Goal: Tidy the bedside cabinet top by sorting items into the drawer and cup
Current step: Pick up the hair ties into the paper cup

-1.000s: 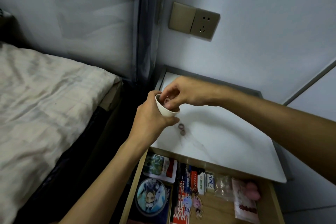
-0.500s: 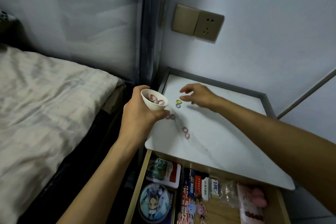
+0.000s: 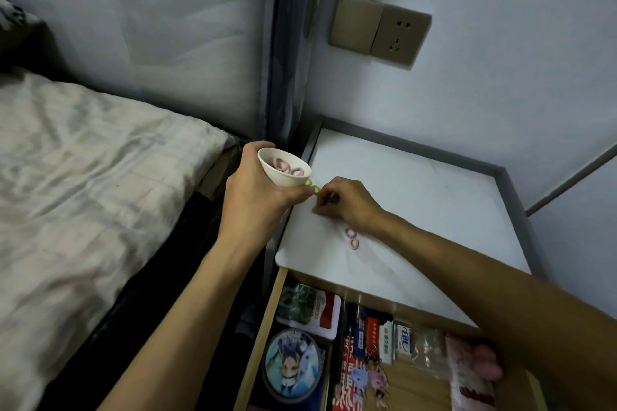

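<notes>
White cup (image 3: 283, 177), small, sits in the left hand (image 3: 257, 203), centre-left of frame, fingers wrapped round its base & side. It's held in the air just off the tabletop's (image 3: 417, 203) left edge, tilted a bit. Pink rings (image 3: 287, 167) lie inside it, 2 visible at least.

Right hand (image 3: 350, 207) is on the tabletop just right of the cup, fingers curled, tips pinching a yellow-green ring (image 3: 315, 189) right beside the left thumb. Two more pink rings (image 3: 352, 238) lie touching each other on the tabletop, just below the right wrist.

Drawer (image 3: 265, 327) is open at bottom centre w/ packets, boxes, a round badge (image 3: 293, 365) etc. Bed (image 3: 83, 177) fills the left side; wall socket (image 3: 399, 40) upper right.
</notes>
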A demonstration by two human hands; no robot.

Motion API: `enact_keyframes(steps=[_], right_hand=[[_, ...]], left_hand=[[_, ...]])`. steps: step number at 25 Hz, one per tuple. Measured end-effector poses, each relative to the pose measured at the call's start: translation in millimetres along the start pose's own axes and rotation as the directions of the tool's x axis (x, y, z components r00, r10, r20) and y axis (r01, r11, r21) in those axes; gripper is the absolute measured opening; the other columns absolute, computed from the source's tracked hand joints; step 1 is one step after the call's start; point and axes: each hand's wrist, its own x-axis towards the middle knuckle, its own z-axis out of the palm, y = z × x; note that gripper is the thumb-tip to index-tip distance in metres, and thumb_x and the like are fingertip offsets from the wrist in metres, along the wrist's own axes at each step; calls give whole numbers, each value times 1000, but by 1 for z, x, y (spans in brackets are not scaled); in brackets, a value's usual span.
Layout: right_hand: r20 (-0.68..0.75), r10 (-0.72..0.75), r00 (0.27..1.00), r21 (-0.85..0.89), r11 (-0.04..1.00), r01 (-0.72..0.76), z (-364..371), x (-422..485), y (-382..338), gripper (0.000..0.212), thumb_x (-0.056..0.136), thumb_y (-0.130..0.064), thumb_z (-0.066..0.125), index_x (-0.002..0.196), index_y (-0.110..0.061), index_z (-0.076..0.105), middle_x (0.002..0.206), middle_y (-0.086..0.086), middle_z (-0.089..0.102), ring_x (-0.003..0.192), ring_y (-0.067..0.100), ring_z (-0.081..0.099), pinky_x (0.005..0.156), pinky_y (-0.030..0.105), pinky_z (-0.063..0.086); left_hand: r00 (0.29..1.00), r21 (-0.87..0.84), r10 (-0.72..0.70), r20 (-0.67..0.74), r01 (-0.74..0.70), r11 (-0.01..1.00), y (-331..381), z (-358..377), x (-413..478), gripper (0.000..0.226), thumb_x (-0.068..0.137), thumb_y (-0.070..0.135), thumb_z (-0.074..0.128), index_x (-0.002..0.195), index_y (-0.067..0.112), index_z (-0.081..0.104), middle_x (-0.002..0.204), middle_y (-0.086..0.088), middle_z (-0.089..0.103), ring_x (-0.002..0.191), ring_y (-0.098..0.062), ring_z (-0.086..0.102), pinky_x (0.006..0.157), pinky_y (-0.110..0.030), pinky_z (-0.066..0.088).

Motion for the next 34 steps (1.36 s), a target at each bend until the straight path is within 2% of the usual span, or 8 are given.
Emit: enact_keyframes(steps=[6,10,14,18,23,26,29,34], right_hand=[[124,74,990,-61,996,-67,-12,-19,1,3,85,-13,72,84,-12,70,77,-2,68,58,5,61,60,12,44],[-32,123,992,151,982,-117,-46,-20,-15,3,84,-3,71,86,-5,70,84,11,72,64,12,60,69,27,50],[4,-138,990,395,910,125,-88,-10,-67,10,83,4,69,85,-5,65,80,8,71,69,12,64,64,23,53],[220,-263,939,128,962,240,-89,-14,-104,19,79,-6,76,95,-16,75,85,-3,74,76,3,68,70,17,54],[103,-290,952,352,905,238,-100,-6,-102,16,85,-3,69,97,-12,75,86,-4,75,79,4,69,71,16,51],[-49,-146,988,369,917,154,-94,12,-76,13,89,-3,65,95,-12,72,83,0,72,69,7,63,61,17,50],[-82,106,991,158,983,-92,-66,29,-40,27,86,-17,72,111,-7,68,99,7,68,71,13,62,54,15,45],[39,176,984,-5,984,-176,-3,47,-13,47,76,-27,82,117,-12,64,119,7,62,109,19,61,86,21,44]], left_hand=[[999,39,-6,36,4,999,-3,2,-3,77,58,32,92,123,24,52,97,14,60,84,7,56,60,3,38],[999,49,-15,48,13,999,-3,5,-5,74,57,32,92,120,27,52,91,17,59,80,7,57,57,1,39],[995,74,-22,96,15,997,-3,10,-8,75,56,31,91,119,29,51,94,16,61,81,5,58,57,-2,41],[992,58,-1,127,-6,998,1,14,-10,71,56,30,90,116,33,51,91,19,63,83,14,58,57,-4,42],[996,-2,-38,86,39,999,1,12,-10,70,56,28,91,114,33,53,91,18,65,83,13,59,59,-5,44],[999,-23,-32,39,33,999,0,9,-8,71,56,28,92,113,33,52,91,19,63,84,8,60,60,-3,43],[999,-7,-37,-19,36,999,-2,1,-5,75,55,31,92,118,30,52,98,14,64,89,-1,61,65,-8,44],[997,-23,-58,-60,57,998,-3,-6,1,88,43,48,87,122,30,52,102,13,64,88,5,60,61,-3,43]])
